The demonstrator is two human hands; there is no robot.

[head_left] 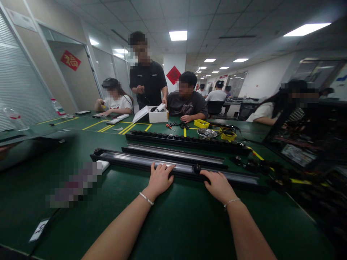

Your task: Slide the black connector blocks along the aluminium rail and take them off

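A long black bar with a shiny clear strip along its top lies across the green table before me. My left hand is on its middle, fingers bent over the strip and thumb at the near edge. Farther right, my right hand grips the near edge, its index fingertip beside a small black block on the bar. Where the fingers wrap the bar's side is partly hidden. Just behind lies a shorter black bar with a silvery strip. Beyond that is a black rail lined with several small black parts.
Tools, a yellow tray and a round metal dish stand behind the rails. A white box sits farther back, near a standing person and seated people. A blurred-out flat object lies left; dark equipment crowds the right.
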